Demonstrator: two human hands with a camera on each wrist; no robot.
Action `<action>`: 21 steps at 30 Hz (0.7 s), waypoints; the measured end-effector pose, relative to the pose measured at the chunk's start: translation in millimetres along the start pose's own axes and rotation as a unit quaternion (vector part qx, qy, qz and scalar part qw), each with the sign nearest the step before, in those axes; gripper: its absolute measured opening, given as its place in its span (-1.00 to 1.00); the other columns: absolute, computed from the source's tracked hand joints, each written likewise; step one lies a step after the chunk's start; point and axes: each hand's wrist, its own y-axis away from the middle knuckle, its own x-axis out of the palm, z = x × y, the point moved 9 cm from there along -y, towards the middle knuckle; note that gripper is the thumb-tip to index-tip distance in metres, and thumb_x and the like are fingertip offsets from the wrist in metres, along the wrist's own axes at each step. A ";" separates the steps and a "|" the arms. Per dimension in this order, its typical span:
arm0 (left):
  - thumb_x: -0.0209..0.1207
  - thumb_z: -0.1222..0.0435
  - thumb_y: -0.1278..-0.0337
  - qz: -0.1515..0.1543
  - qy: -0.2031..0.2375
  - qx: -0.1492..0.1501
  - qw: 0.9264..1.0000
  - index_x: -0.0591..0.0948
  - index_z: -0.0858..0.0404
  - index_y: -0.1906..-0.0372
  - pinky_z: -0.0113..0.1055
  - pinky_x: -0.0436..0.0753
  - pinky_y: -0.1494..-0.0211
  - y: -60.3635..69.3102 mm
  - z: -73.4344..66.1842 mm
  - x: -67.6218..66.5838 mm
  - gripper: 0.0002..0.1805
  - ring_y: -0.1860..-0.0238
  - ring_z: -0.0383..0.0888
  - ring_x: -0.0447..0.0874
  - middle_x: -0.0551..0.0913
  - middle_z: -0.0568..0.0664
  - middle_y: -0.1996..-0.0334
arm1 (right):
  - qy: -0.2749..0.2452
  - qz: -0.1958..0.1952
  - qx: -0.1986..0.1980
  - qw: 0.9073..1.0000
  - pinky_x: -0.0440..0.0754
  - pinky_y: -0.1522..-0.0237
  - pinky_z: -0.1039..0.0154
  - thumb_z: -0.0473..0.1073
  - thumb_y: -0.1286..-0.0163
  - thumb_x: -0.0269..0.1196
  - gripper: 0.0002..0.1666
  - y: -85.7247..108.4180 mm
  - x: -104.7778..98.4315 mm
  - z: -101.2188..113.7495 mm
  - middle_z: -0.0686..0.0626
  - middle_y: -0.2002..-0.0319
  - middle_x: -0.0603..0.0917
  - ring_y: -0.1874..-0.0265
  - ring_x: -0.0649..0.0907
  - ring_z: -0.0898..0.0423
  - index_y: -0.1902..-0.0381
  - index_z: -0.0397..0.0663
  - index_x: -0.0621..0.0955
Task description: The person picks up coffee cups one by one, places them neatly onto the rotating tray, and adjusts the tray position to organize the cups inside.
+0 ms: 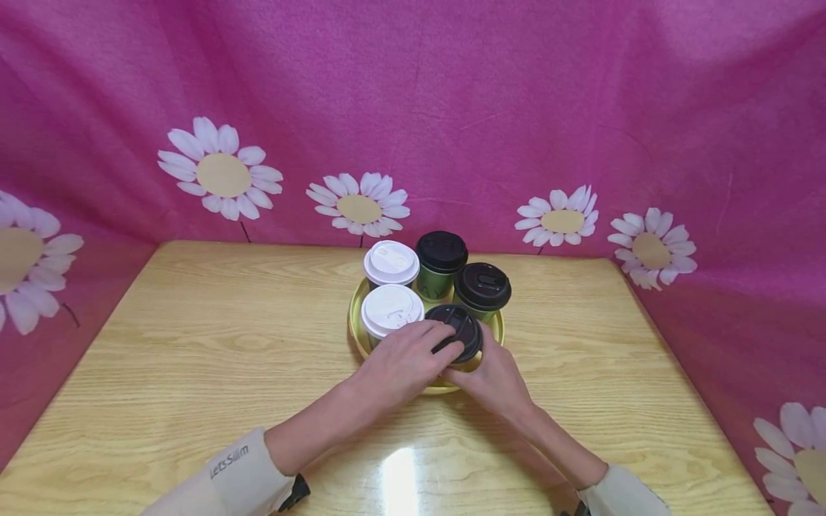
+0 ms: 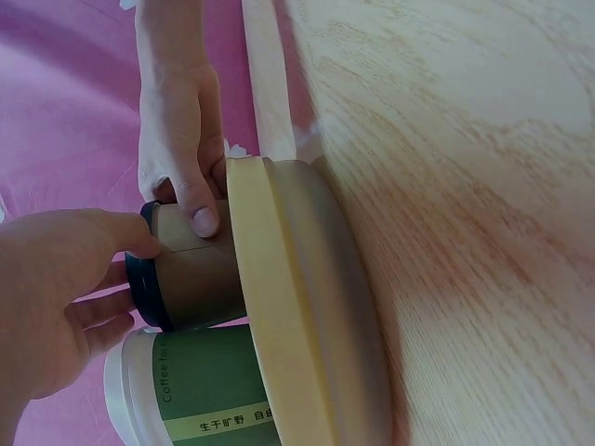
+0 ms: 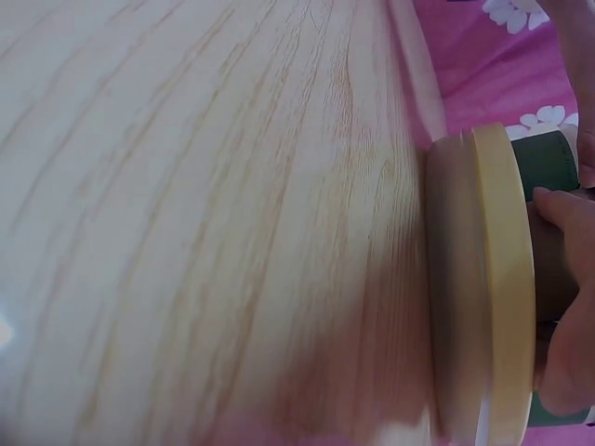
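A brown paper coffee cup (image 2: 200, 288) with a black lid (image 1: 470, 335) stands at the front of a round yellow tray (image 1: 354, 333). My right hand (image 1: 497, 380) grips the cup's body, its thumb lying along the wall in the left wrist view. From the left, my left hand (image 1: 403, 362) holds the black lid, with curled fingers over its top and edge. The lid sits on the cup. Beside the left hand is a green cup with a white lid (image 1: 390, 309). In the right wrist view, the right hand (image 3: 572, 348) partly hides the brown cup.
Behind on the tray stand another white-lidded cup (image 1: 391, 262), a green cup with a black lid (image 1: 442, 251) and a second black-lidded cup (image 1: 484, 287). The tray rests on a wood-grain table (image 1: 258, 337). A pink flowered cloth (image 1: 452, 107) hangs around the back and sides.
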 end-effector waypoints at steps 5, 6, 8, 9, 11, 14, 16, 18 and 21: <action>0.23 0.43 -0.24 -0.004 0.000 0.006 1.000 0.63 0.23 0.01 -0.25 0.54 -0.24 -0.8 -1.3 -0.1 -0.76 -0.06 -0.02 0.58 0.61 0.06 0.01 | 0.031 0.001 0.003 1.000 0.59 -0.10 -0.07 0.11 0.06 0.61 0.09 0.5 -1.8 -0.6 -0.21 -0.16 0.62 -0.10 0.62 -0.13 -0.35 -0.18 0.38; 0.23 0.43 -0.24 -0.004 0.000 0.007 1.000 0.63 0.23 0.01 -0.25 0.53 -0.25 -0.9 -1.8 0.0 -0.76 -0.06 -0.02 0.58 0.61 0.06 0.01 | 0.035 0.001 0.004 0.999 0.59 -0.11 -0.06 0.13 0.05 0.60 0.09 0.6 -2.2 -0.8 -0.20 -0.16 0.61 -0.11 0.62 -0.12 -0.35 -0.16 0.38; 0.24 0.42 -0.23 -0.005 -0.001 0.009 1.000 0.62 0.23 0.01 -0.25 0.53 -0.25 -0.9 -2.5 -0.2 -0.76 -0.06 -0.03 0.58 0.61 0.06 0.00 | 0.038 0.000 0.000 0.999 0.58 -0.12 -0.06 0.14 0.05 0.60 0.08 0.8 -3.0 -0.6 -0.18 -0.18 0.60 -0.13 0.61 -0.10 -0.35 -0.14 0.39; 0.24 0.42 -0.23 -0.005 0.000 0.009 1.000 0.62 0.23 0.01 -0.25 0.53 -0.25 -1.0 -2.7 -0.2 -0.76 -0.06 -0.02 0.58 0.61 0.06 0.00 | 0.038 -0.001 -0.001 0.999 0.58 -0.13 -0.06 0.15 0.05 0.60 0.08 0.9 -3.5 -0.4 -0.17 -0.18 0.60 -0.14 0.60 -0.10 -0.35 -0.12 0.39; 0.25 0.42 -0.23 -0.005 -0.001 0.008 1.000 0.62 0.23 0.01 -0.26 0.53 -0.25 -1.0 -3.2 -0.4 -0.75 -0.06 -0.03 0.58 0.61 0.05 0.00 | 0.038 -0.001 -0.004 0.999 0.57 -0.14 -0.05 0.16 0.04 0.59 0.07 1.2 -3.9 -0.4 -0.16 -0.19 0.60 -0.15 0.59 -0.08 -0.35 -0.10 0.40; 0.26 0.41 -0.23 -0.005 0.000 0.007 1.000 0.62 0.22 0.00 -0.26 0.54 -0.24 -0.9 -3.3 -0.8 -0.75 -0.06 -0.03 0.58 0.61 0.05 0.00 | 0.036 -0.003 -0.009 0.999 0.57 -0.13 -0.05 0.14 0.04 0.59 0.04 1.6 -4.7 -0.1 -0.13 -0.18 0.60 -0.15 0.59 -0.06 -0.34 -0.08 0.41; 0.26 0.41 -0.22 -0.005 -0.001 0.006 1.000 0.62 0.22 0.00 -0.26 0.55 -0.24 -1.0 -3.2 -1.2 -0.75 -0.06 -0.03 0.58 0.61 0.05 0.01 | 0.036 -0.003 -0.008 0.999 0.56 -0.14 -0.05 0.14 0.04 0.59 0.04 1.9 -5.0 -0.6 -0.12 -0.19 0.60 -0.16 0.58 -0.05 -0.34 -0.07 0.41; 0.27 0.39 -0.22 -0.004 -0.001 0.004 1.000 0.62 0.22 0.00 -0.25 0.55 -0.24 -1.1 -3.0 -1.4 -0.75 -0.06 -0.03 0.58 0.61 0.05 0.00 | 0.037 -0.002 -0.002 0.999 0.56 -0.15 -0.06 0.16 0.04 0.59 0.04 2.2 -5.4 -1.7 -0.12 -0.20 0.59 -0.17 0.57 -0.05 -0.34 -0.07 0.41; 0.30 0.34 -0.20 -0.002 -0.003 0.001 1.000 0.63 0.22 -0.01 -0.26 0.54 -0.24 -1.5 -2.2 -1.4 -0.73 -0.06 -0.03 0.59 0.62 0.04 0.01 | 0.041 -0.002 0.010 0.999 0.55 -0.16 -0.07 0.20 0.03 0.57 0.07 2.8 -6.0 -3.8 -0.14 -0.23 0.57 -0.20 0.55 -0.07 -0.36 -0.07 0.39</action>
